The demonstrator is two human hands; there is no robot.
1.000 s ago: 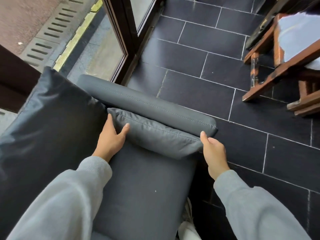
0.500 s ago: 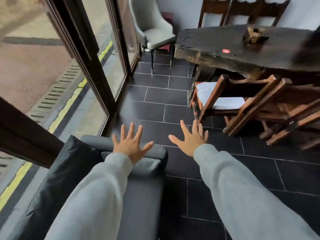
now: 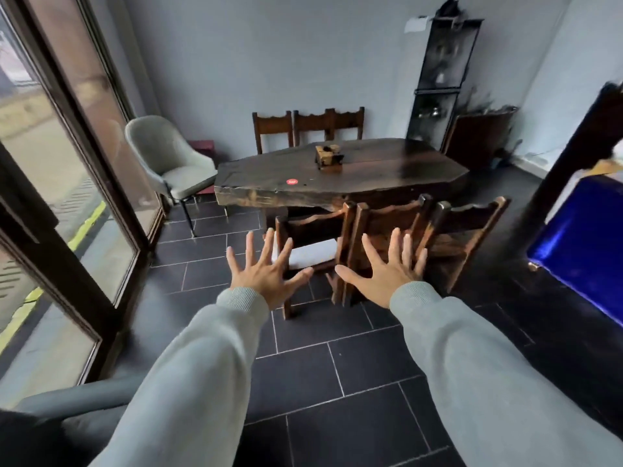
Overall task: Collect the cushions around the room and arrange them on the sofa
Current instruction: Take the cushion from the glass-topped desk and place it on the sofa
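Observation:
My left hand (image 3: 266, 273) and my right hand (image 3: 384, 273) are stretched out in front of me at mid-frame, palms down, fingers spread wide, holding nothing. Only the dark grey sofa's armrest (image 3: 77, 396) shows, at the bottom left corner below my left sleeve; its cushions are out of sight. A white seat cushion (image 3: 312, 252) lies on the nearest wooden chair (image 3: 313, 230), just beyond my fingertips.
A dark wooden table (image 3: 340, 178) with wooden chairs on both long sides fills the middle. A grey upholstered chair (image 3: 172, 160) stands by the glass doors (image 3: 67, 183) on the left. A blue object (image 3: 580, 251) sits at the right. Dark floor tiles (image 3: 337, 365) lie ahead.
My hands let go of the grey cushion on the sofa and rose, fingers spread. The view lifted from the sofa to the table and chairs.

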